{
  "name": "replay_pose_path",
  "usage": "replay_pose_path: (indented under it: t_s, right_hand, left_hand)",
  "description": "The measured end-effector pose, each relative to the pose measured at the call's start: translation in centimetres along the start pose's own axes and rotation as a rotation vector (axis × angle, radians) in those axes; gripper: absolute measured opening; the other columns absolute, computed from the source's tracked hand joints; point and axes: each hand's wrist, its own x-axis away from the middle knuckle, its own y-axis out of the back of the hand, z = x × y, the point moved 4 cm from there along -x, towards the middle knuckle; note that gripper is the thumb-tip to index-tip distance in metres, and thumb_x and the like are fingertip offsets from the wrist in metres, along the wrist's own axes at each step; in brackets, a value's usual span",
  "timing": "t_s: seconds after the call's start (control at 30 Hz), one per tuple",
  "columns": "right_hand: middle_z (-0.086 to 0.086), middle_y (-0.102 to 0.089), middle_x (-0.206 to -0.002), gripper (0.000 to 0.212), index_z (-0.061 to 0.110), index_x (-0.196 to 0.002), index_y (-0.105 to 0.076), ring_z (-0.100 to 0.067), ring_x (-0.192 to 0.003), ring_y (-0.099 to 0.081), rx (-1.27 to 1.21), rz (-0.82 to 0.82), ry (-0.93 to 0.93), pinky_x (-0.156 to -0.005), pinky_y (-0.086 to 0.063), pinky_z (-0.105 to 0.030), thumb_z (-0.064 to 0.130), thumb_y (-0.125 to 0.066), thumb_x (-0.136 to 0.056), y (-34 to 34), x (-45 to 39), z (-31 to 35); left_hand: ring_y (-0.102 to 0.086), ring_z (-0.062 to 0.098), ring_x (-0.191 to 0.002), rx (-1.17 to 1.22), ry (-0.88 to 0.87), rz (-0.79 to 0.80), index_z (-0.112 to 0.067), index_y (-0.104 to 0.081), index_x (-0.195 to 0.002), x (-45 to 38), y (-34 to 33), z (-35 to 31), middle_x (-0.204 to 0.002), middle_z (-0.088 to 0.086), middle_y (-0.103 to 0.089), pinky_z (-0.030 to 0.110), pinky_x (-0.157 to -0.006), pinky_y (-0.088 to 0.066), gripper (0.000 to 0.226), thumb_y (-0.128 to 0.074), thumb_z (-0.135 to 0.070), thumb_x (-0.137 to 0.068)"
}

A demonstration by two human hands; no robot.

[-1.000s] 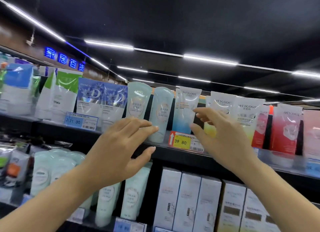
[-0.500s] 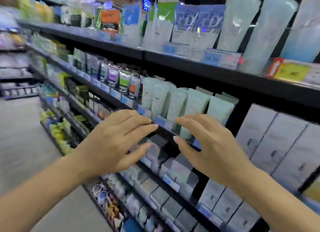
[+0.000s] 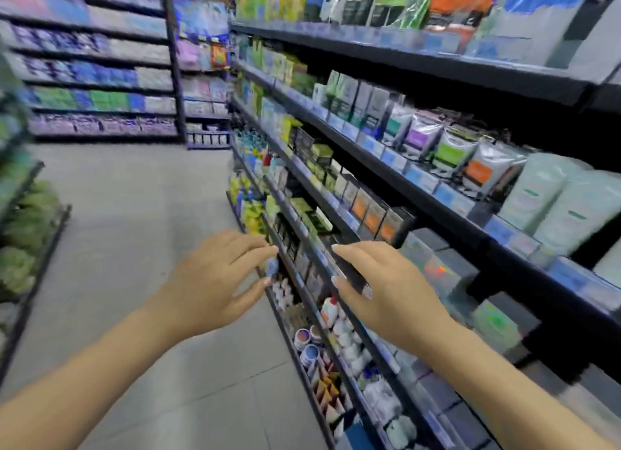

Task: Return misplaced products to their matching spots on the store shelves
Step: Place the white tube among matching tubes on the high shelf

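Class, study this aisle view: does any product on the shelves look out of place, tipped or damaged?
Nothing clearly stands out. The picture is motion-blurred, so a misplaced item cannot be told. Both the left hand and the right hand hover empty, fingers extended, before the shelves.

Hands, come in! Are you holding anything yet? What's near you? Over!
Left hand open, empty. Right hand open, empty. No product picked; both hover before the shelves. Nothing in the way.

no legible text anywhere
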Motion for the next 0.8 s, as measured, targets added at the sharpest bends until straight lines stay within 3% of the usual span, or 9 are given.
replay_pose_path:
  t_s: [0.43, 0.57, 0.8]
  right_hand:
    - [-0.003, -0.066, -0.109, 0.042, 0.011, -0.123, -0.059, -0.021, -0.105, -0.059, -0.169, 0.111, -0.004, -0.085, -0.05, -0.03, 0.033, -0.053, -0.088, -16.9, -20.1, 3.6]
    - [-0.002, -0.065, -0.113, 0.043, 0.01, -0.123, -0.06, -0.02, -0.105, -0.059, -0.189, 0.124, 0.009, -0.085, -0.048, -0.027, 0.034, -0.053, -0.088, -22.5, -26.4, 1.8]
    - [-0.001, -0.066, -0.107, 0.04, 0.01, -0.119, -0.062, -0.019, -0.101, -0.06, -0.213, 0.145, 0.031, -0.082, -0.043, -0.021, 0.032, -0.054, -0.087, -32.5, -37.7, -4.1]
  left_hand:
    - [-0.059, 0.024, -0.098, -0.053, 0.277, 0.08, -0.012, -0.064, -0.119, 5.5, -1.6, 23.4, -0.11, 0.003, -0.063, 0.037, -0.08, -0.048, 0.04, -0.053, -0.036, -0.089]
    - [-0.058, 0.023, -0.1, -0.072, 0.313, 0.087, -0.012, -0.063, -0.121, 4.7, -5.0, 30.1, -0.111, 0.003, -0.063, 0.031, -0.085, -0.043, 0.041, -0.054, -0.036, -0.089]
    - [-0.061, 0.022, -0.098, -0.049, 0.401, 0.196, -0.014, -0.063, -0.122, 2.0, -13.3, 42.3, -0.112, 0.0, -0.064, 0.033, -0.081, -0.05, 0.042, -0.051, -0.038, -0.088]
